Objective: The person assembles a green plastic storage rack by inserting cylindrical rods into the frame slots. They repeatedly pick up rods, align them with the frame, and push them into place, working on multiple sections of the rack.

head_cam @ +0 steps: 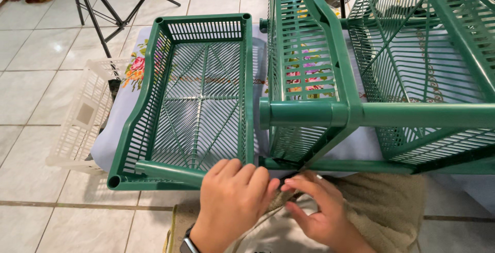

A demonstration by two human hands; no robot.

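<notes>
Rack (361,113) partly built – lying at 2 o'clock, tiers joined by tubes | loose green basket (198,98) at 11 o'clock, not yet fitted | left hand (234,196) curled over green tube (170,172) at basket's near rim | right hand (317,214) pinching something small – cannot tell what.

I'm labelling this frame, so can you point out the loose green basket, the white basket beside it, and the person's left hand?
Green basket (247,88): head view, on its right side wall.
White basket (85,113): head view, on its slotted side wall.
Left hand (232,193): head view, on the back of the hand, at the green basket's near corner.
</notes>
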